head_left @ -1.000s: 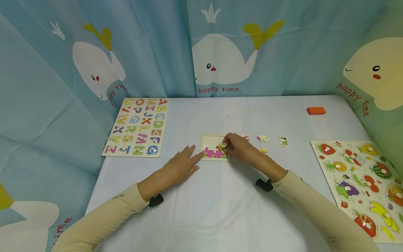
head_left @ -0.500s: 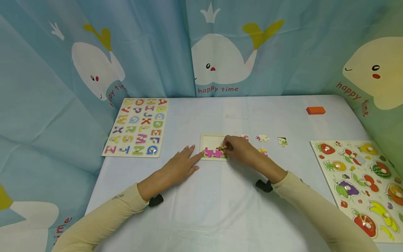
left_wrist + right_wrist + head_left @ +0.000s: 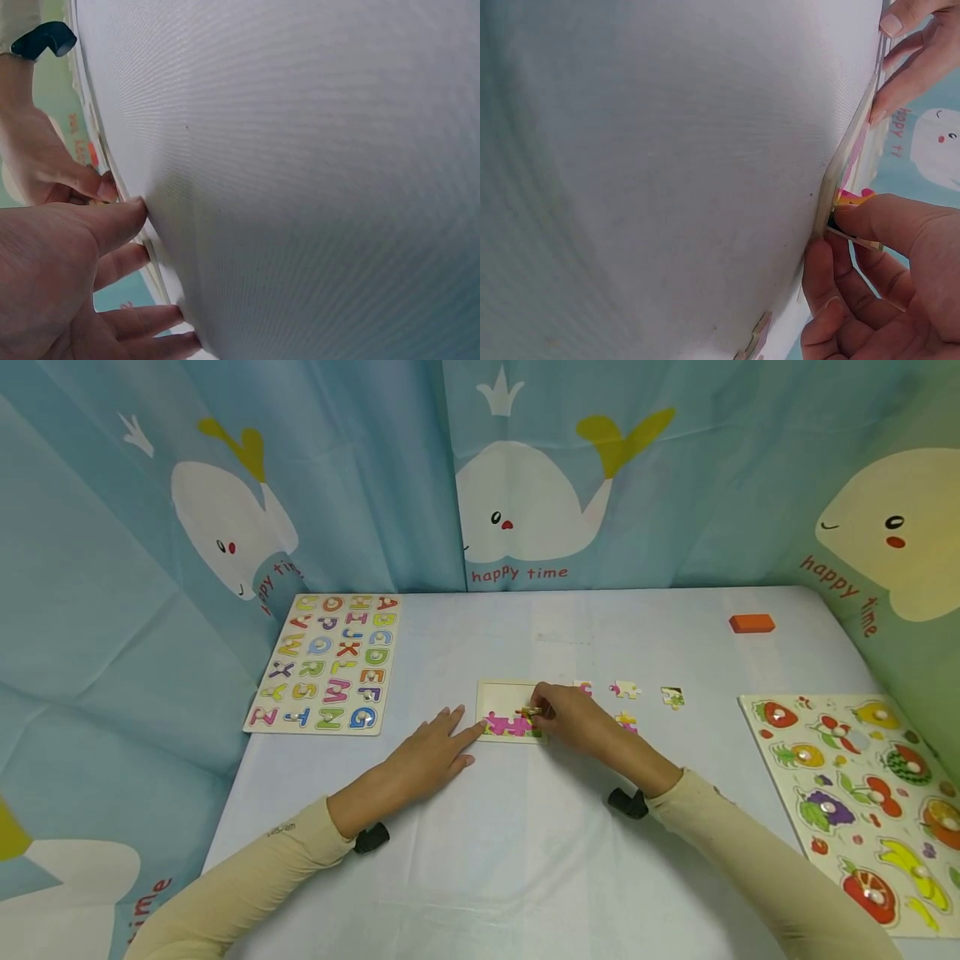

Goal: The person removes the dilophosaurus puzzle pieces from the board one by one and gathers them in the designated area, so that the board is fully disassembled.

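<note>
Head view: my right hand (image 3: 567, 710) pinches a piece (image 3: 529, 712) over the tray (image 3: 501, 697)'s right side, next to laid pieces (image 3: 498, 725). Left wrist: my left hand (image 3: 54, 270) lies spread, fingers straight, at the tray. Right wrist: the piece tilts; pressing it skewed could jam it.

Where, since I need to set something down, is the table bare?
Bare: between the alphabet board and puzzle tray, beyond the left hand; from the tray back to the curtain; and between the sleeves. Crowded: around the tray, where both hands are, and to its right, where loose pieces lie beside the right hand.
</note>
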`<state>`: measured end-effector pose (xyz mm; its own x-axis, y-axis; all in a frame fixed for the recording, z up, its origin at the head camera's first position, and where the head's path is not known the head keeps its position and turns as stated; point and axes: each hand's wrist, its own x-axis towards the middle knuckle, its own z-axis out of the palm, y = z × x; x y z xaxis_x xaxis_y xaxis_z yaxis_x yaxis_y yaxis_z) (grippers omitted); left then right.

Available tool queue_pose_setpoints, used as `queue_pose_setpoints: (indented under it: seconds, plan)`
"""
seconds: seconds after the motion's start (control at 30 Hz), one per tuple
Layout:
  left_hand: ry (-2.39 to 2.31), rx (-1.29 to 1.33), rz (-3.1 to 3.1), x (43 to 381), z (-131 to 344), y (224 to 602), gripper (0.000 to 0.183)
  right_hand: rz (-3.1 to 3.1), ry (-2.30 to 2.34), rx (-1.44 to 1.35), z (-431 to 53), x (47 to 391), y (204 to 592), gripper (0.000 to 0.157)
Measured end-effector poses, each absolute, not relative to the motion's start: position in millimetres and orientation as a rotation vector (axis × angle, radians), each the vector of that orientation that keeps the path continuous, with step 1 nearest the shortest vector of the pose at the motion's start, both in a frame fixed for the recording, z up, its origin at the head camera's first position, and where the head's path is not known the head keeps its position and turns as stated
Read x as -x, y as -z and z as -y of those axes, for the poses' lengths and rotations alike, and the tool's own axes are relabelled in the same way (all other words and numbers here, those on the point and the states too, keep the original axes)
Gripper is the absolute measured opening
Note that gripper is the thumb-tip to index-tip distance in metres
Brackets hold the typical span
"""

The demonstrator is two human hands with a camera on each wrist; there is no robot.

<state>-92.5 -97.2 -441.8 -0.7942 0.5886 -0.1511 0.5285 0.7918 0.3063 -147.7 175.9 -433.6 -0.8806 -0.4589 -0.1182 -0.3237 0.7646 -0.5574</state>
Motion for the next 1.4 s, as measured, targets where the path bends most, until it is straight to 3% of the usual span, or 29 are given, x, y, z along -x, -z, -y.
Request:
queue_pose_setpoints:
  seconds: [0.57, 0.97, 1.4]
  plan:
    - [-0.374, -0.861, -2.742, 92.6, 96.7, 442.6, 0.055, -2.768, 0.890, 0.619, -200.5, 151.6, 410.9, 0.008]
    - [-0.362, -0.861, -2.742, 91.8, 96.6, 441.2, 0.055, -2.865, 0.858, 0.413, -274.9, 141.7, 380.7, 0.020]
    - [-0.363, -0.856, -2.739, 92.0, 96.7, 442.5, 0.055, -2.811, 0.761, 0.195, -362.7, 130.9, 389.4, 0.028]
